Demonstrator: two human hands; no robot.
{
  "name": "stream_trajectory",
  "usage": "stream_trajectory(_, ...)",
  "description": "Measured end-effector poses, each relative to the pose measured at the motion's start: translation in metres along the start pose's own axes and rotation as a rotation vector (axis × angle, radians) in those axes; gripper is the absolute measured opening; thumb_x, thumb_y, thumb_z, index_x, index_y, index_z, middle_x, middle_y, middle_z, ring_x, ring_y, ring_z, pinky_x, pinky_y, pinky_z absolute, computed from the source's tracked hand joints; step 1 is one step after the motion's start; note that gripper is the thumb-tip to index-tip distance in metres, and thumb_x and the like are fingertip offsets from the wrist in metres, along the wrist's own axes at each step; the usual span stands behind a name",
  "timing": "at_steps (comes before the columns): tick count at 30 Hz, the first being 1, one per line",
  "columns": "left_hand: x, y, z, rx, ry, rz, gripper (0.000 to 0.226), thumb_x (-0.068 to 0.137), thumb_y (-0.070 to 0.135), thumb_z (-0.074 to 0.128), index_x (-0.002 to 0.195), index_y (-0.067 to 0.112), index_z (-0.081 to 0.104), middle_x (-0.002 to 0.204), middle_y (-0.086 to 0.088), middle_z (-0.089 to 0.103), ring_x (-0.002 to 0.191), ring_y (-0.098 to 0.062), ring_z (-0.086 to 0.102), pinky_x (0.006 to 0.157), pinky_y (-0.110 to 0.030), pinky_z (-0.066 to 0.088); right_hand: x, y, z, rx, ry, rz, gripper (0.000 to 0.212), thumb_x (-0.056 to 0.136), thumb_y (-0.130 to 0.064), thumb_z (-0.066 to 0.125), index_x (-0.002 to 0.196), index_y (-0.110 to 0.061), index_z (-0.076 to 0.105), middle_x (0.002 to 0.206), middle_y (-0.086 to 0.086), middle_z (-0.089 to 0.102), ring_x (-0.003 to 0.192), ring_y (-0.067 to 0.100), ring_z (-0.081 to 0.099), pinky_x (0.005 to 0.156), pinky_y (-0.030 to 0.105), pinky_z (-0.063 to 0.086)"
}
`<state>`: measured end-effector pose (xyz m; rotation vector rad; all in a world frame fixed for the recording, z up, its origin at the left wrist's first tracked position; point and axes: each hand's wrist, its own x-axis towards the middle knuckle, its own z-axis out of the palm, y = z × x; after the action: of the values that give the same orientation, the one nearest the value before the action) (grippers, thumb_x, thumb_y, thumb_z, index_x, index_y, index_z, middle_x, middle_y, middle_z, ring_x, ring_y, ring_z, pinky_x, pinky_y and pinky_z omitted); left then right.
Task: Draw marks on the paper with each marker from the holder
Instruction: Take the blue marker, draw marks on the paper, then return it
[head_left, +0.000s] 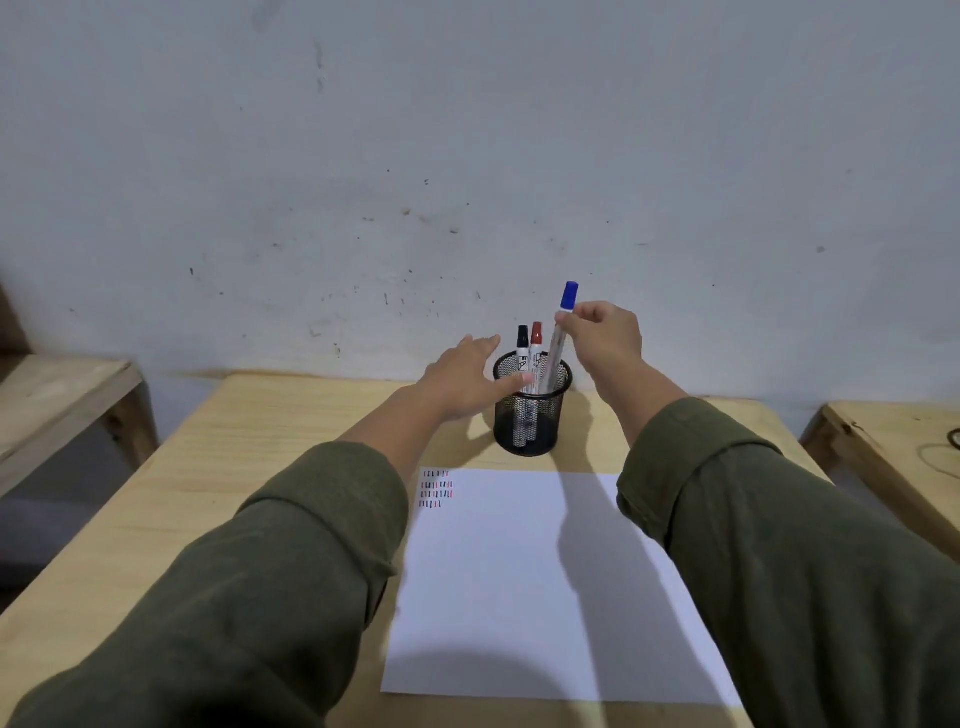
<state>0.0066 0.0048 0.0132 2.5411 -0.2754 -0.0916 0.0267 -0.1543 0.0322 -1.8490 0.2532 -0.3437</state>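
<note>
Paper nearest, left hand against holder, right hand pinching blue marker

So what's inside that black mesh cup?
The mesh holder contains a black-capped marker and a red-capped marker. The right hand grips a blue-capped marker, its lower end still inside. The left hand covers the rim's left side.

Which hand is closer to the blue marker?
Right. The right hand pinches the blue marker below its cap; the left hand rests against the holder, left of the marker.

No legible txt — marker label print too blurred
</note>
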Motion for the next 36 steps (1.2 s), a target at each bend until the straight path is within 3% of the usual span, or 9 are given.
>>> stream_trajectory(4, -0.005, 0.01, -0.021, -0.059, 0.249, 0.097, 0.055, 0.09, 0.049, 0.044, 0.137, 0.021, 0.041, 0.149, -0.004, 0.038, 0.141, -0.022, 0.028, 0.114, -0.048, 0.024, -0.012, -0.028, -0.012, 0.076, 0.011, -0.106, 0.017, 0.085, -0.026, 0.065, 0.096, -0.014, 0.064, 0.093, 0.0, 0.063, 0.081, 0.014, 0.054, 0.073, 0.028, 0.042)
stream_trajectory(9, -0.029, 0.041, -0.049, -0.2, 0.436, 0.218, 0.041, 0.093, 0.036, 0.048, 0.13, 0.019, 0.051, 0.138, -0.001, 0.053, 0.13, -0.018, 0.045, 0.108, -0.03, 0.031, -0.044, -0.051, -0.025, 0.04, -0.114, -0.207, 0.025, 0.084, -0.022, 0.066, 0.104, -0.006, 0.066, 0.091, 0.002, 0.065, 0.072, 0.006, 0.055, 0.06, 0.016, 0.038)
stream_trajectory(12, -0.047, 0.055, -0.055, -0.291, 0.412, 0.243, 0.04, 0.092, 0.032, 0.05, 0.13, 0.022, 0.052, 0.134, 0.001, 0.057, 0.127, -0.014, 0.047, 0.103, -0.022, 0.03, -0.071, -0.054, -0.032, 0.017, -0.232, -0.259, 0.024, 0.086, -0.017, 0.062, 0.103, 0.0, 0.066, 0.091, 0.008, 0.069, 0.074, 0.012, 0.059, 0.053, 0.009, 0.041)
stream_trajectory(16, -0.069, 0.061, -0.053, -0.408, 0.356, 0.239, 0.031, 0.09, 0.024, 0.054, 0.12, 0.021, 0.063, 0.123, 0.001, 0.065, 0.118, -0.011, 0.055, 0.094, -0.016, 0.032, -0.099, -0.051, -0.043, 0.032, -0.317, -0.295, 0.011, 0.09, -0.012, 0.058, 0.095, -0.004, 0.065, 0.078, -0.002, 0.066, 0.056, -0.01, 0.058, 0.05, 0.002, 0.039)
stream_trajectory(19, -0.083, 0.06, -0.051, -0.471, 0.287, 0.267, 0.028, 0.09, 0.019, 0.054, 0.117, 0.018, 0.064, 0.121, -0.002, 0.066, 0.11, -0.012, 0.058, 0.094, -0.018, 0.036, -0.112, -0.047, -0.053, -0.002, -0.375, -0.277, 0.01, 0.09, -0.016, 0.06, 0.094, -0.008, 0.065, 0.081, 0.0, 0.067, 0.062, -0.008, 0.06, 0.053, 0.003, 0.042)
stream_trajectory(23, -0.093, 0.058, -0.051, -0.548, 0.233, 0.282, 0.021, 0.09, 0.014, 0.055, 0.107, 0.011, 0.067, 0.109, -0.006, 0.069, 0.099, -0.011, 0.058, 0.089, -0.019, 0.043, -0.123, -0.044, -0.061, -0.014, -0.457, -0.212, 0.011, 0.088, -0.019, 0.063, 0.094, -0.012, 0.067, 0.086, 0.005, 0.069, 0.076, 0.01, 0.063, 0.068, 0.02, 0.047)
stream_trajectory(26, -0.096, 0.057, -0.05, -0.575, 0.22, 0.256, 0.019, 0.091, 0.015, 0.054, 0.104, 0.009, 0.067, 0.097, -0.001, 0.064, 0.092, -0.01, 0.055, 0.077, -0.013, 0.041, -0.13, -0.046, -0.063, 0.034, -0.501, -0.155, 0.015, 0.088, -0.022, 0.063, 0.098, -0.011, 0.066, 0.088, 0.006, 0.071, 0.075, 0.013, 0.065, 0.068, 0.024, 0.049)
stream_trajectory(31, -0.091, 0.048, -0.05, -0.693, 0.354, 0.065, 0.023, 0.091, 0.028, 0.052, 0.105, 0.015, 0.064, 0.094, -0.003, 0.062, 0.093, -0.017, 0.057, 0.084, -0.032, 0.045, -0.13, -0.051, -0.074, -0.005, -0.595, -0.059, 0.027, 0.084, -0.032, 0.066, 0.108, -0.02, 0.063, 0.096, 0.006, 0.073, 0.079, 0.018, 0.068, 0.072, 0.031, 0.048)
stream_trajectory(36, -0.091, 0.031, -0.049, -0.762, 0.419, -0.071, 0.028, 0.092, 0.031, 0.049, 0.106, 0.01, 0.061, 0.086, -0.002, 0.061, 0.077, -0.012, 0.054, 0.076, -0.031, 0.043, -0.127, -0.044, -0.08, 0.494, -0.613, 0.084, 0.018, 0.088, -0.03, 0.058, 0.101, -0.017, 0.063, 0.083, 0.002, 0.073, 0.069, 0.013, 0.067, 0.067, 0.025, 0.054)
